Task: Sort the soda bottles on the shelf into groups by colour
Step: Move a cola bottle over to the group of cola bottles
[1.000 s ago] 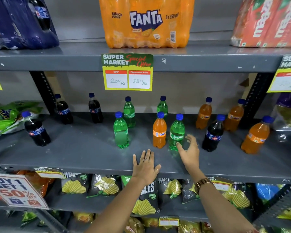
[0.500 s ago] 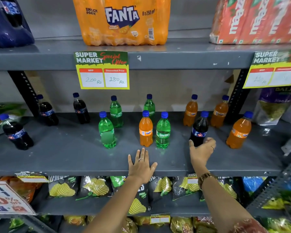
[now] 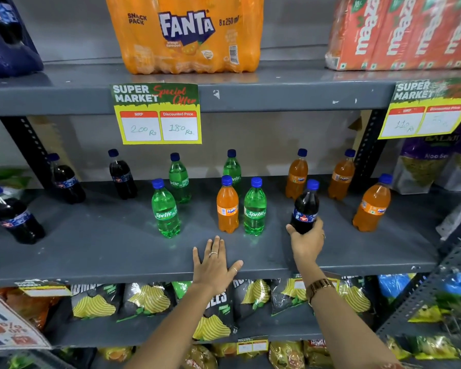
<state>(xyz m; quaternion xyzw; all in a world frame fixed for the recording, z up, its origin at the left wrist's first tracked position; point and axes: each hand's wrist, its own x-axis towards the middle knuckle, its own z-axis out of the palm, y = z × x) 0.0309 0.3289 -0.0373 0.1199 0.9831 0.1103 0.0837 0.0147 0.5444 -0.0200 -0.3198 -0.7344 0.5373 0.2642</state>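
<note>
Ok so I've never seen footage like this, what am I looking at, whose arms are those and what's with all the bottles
This is one picture from a camera worn on a person's head, looking forward and down, so the two bare arms reaching in from below are that person's own. There is no robot.

They stand at a grey shop shelf of small soda bottles with blue caps: dark cola on the left, green Sprite in the middle, orange Fanta on the right. Two are out of place: an orange bottle among the green ones, and a dark cola bottle among the orange ones.

The right hand grips that dark cola bottle near its base. The left hand lies flat on the shelf, holding nothing.
</note>
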